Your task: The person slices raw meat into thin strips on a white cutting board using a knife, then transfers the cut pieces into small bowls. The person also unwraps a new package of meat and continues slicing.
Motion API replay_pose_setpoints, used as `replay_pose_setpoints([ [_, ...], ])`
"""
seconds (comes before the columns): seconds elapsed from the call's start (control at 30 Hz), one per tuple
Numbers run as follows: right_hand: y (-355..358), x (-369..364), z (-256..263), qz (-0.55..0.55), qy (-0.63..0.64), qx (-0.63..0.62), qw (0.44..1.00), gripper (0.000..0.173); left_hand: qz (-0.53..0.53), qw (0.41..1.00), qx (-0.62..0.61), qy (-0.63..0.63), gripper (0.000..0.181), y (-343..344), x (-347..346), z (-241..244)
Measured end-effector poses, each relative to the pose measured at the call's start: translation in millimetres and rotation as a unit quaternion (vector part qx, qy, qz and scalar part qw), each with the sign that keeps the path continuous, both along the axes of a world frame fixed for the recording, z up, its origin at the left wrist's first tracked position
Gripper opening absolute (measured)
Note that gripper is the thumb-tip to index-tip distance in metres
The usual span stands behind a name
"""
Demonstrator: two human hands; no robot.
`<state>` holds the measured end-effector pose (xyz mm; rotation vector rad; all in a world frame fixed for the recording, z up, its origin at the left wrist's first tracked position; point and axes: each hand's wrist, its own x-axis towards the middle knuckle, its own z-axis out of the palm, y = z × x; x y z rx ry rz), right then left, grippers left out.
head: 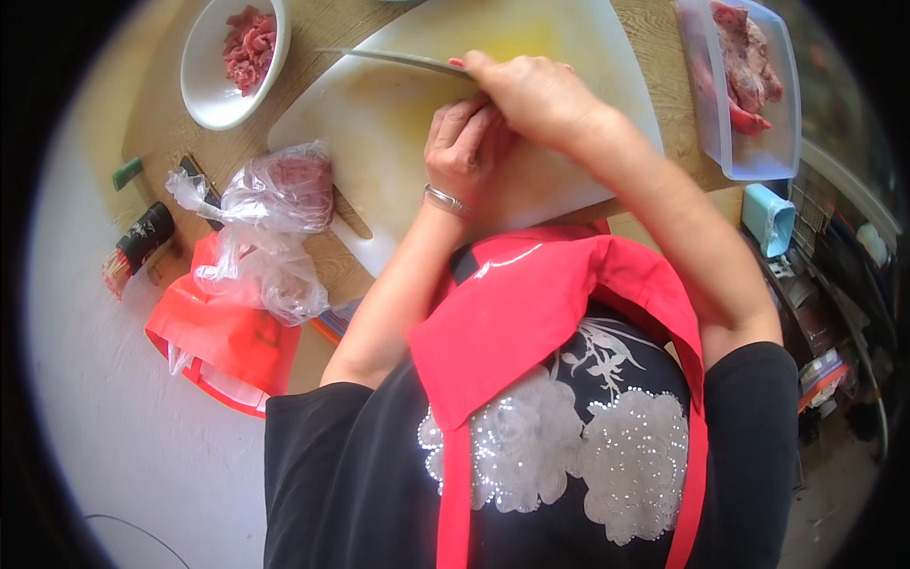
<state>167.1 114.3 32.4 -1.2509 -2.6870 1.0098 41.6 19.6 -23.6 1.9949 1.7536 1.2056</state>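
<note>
My right hand (544,96) grips a knife (402,59), its handle hidden in the fist. The thin blade points left, seen almost edge-on over a white plastic cutting board (377,135) with yellowish stains. Just below, my left hand (461,139) has its fingers curled, close against or touching the right hand. A metal bracelet (446,199) circles the left wrist. The right hand covers the left fingertips, so I cannot tell whether they hold anything.
Left of the board are a white bowl (206,92) of cut raw meat (250,46), a plastic bag of meat (284,185), a red bag (220,327) and a black toothpick holder (146,231). At right, a clear plastic container (771,153) holds larger raw meat pieces (746,64).
</note>
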Motion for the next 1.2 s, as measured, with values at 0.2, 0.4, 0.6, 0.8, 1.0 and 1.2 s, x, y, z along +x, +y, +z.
replay_pose_setpoints([
  [0.2,-58,82,54,-0.005,-0.125,0.021,0.992,0.022,0.002,1.0,0.004,0.019,0.02,-13,3,-2],
  [0.4,-98,108,69,-0.03,-0.265,-0.02,0.964,0.017,0.005,1.0,0.01,0.027,0.021,-11,6,-7],
  [0.6,-40,9,-8,-0.006,-0.02,0.046,0.999,0.021,0.013,0.999,-0.013,0.029,0.017,-12,6,-3],
  [0.8,10,42,19,-0.003,-0.007,-0.077,0.997,0.041,-0.006,1.0,0.028,0.012,0.019,-4,3,-2],
  [1.0,-83,99,70,-0.019,-0.189,0.0,0.982,0.029,0.014,1.0,0.015,0.015,0.022,-14,1,-16],
  [1.2,-106,98,31,-0.057,-0.152,0.027,0.986,0.027,0.03,0.999,0.024,0.014,0.021,-12,5,-14],
])
